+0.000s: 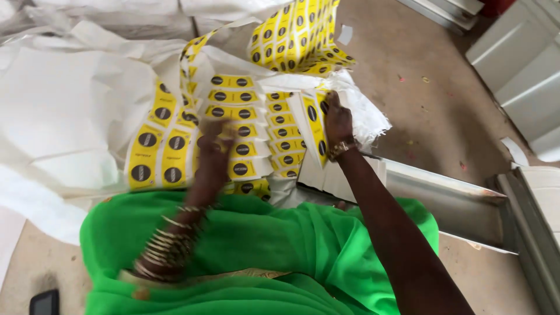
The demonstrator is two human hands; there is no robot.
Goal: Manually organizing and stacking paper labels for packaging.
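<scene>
Green cloth [256, 256] is draping the near lap. Beyond it, the right hand [337, 119] is pinching an upright stack of yellow label cards [314, 125]. The blurred left hand [213, 149] is hovering over fanned cards [236, 114], its grip unclear; squaring the stack seems underway.

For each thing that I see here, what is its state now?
left hand: blurred, over the yellow label sheets
right hand: gripping an upright label stack
label sheets: spread flat on white paper
metal channel: lying on the floor
phone: screen dark
</scene>
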